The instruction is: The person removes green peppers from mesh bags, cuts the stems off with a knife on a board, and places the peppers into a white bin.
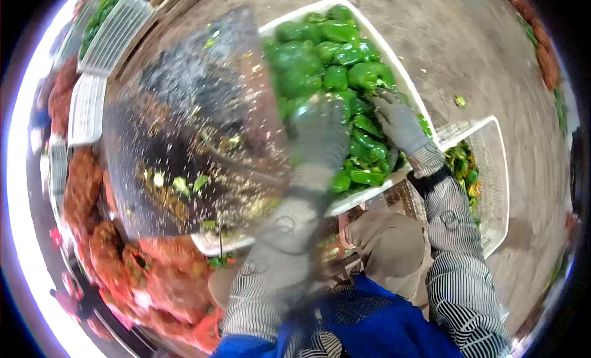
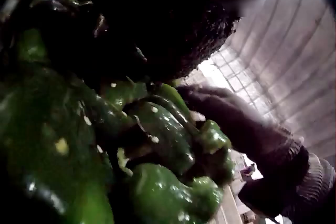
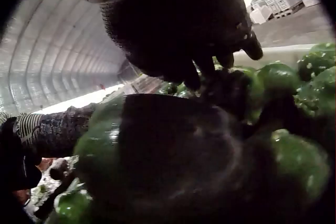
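A white crate (image 1: 411, 94) is heaped with glossy green bell peppers (image 1: 339, 32). My gloved left hand (image 1: 321, 133), blurred, lies over the near left part of the heap with fingers stretched forward. In the left wrist view that hand is a dark shape above peppers (image 2: 157, 134). At the crate's right side, my gloved right hand (image 1: 400, 121) reaches onto the peppers beside the rim. Its fingers (image 3: 253, 48) point down, spread a little, in the right wrist view. One large pepper (image 3: 100, 145) sits close to that camera, partly in shadow.
Left of the crate slopes a dark, wet board (image 1: 184, 105) strewn with seeds and pepper scraps. A second white crate (image 1: 506, 192) on the right holds trimmings (image 1: 460, 164). Red mesh sacks (image 1: 166, 284) lie at lower left, with stacked white crates (image 1: 117, 35) beyond.
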### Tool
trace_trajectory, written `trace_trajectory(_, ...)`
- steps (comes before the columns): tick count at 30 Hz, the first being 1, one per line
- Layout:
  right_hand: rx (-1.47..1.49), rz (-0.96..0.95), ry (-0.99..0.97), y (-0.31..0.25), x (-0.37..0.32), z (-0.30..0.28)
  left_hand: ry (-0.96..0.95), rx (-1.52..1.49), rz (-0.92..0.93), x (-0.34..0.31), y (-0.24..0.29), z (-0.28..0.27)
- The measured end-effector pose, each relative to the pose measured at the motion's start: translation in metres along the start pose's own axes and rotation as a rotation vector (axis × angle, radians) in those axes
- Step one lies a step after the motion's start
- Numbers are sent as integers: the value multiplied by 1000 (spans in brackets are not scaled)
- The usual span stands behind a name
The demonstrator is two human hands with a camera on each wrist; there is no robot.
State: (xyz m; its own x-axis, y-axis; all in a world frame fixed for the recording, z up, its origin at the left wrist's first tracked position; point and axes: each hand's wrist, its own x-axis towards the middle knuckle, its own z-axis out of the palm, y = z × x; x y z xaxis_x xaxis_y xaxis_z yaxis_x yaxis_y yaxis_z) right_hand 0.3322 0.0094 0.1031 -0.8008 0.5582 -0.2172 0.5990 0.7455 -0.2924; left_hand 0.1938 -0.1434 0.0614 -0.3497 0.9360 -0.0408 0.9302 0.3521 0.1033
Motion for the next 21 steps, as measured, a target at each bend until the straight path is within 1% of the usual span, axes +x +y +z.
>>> trace_trajectory(1,-54,-18,66,-18,-6,-7,89,-18,2,-12,3,-2)
trace_trajectory(3,-261,-187,135,-40,-19,9,-90,8,127,-43,16,-62)
trace_trajectory(4,-285,-200,-24,-52,-34,20,-186,-168,70,-63,25,-85)
trace_trajectory(5,-400,-204,-65,-58,-39,29,-251,-333,4,-81,26,-94)
trace_trajectory(6,-513,-213,-106,-63,-45,37,-170,-396,104,-98,20,-82)
trace_trajectory(7,-451,-208,-72,-54,-40,50,-90,-451,204,-119,10,-71)
trace_trajectory(8,-389,-206,-37,-44,-35,63,-26,-409,231,-139,-3,-97)
trace_trajectory(9,-348,-299,136,-41,-30,68,51,-243,228,-158,-11,-97)
trace_trajectory(11,-491,-190,159,-50,-19,77,198,-261,146,-208,-45,-141)
trace_trajectory(12,-516,-191,179,-51,-17,82,192,-247,92,-238,-59,-161)
trace_trajectory(13,-552,-183,214,-55,-14,81,257,-181,-56,-272,-77,-184)
trace_trajectory(15,-528,-218,206,-48,-12,86,364,-79,-342,-341,-105,-210)
trace_trajectory(16,-473,-280,232,-46,-11,86,316,-2,-489,-380,-116,-219)
trace_trajectory(17,-505,-291,195,-30,-10,94,251,54,-630,-414,-124,-215)
trace_trajectory(18,-431,-314,131,-23,-7,90,240,136,-779,-453,-121,-218)
trace_trajectory(19,-363,-330,72,-24,-6,85,230,215,-922,-495,-116,-208)
trace_trajectory(20,-260,-338,14,-23,-6,79,243,205,-1015,-540,-114,-191)
trace_trajectory(21,-279,-348,19,-19,2,73,263,198,-1101,-578,-112,-166)
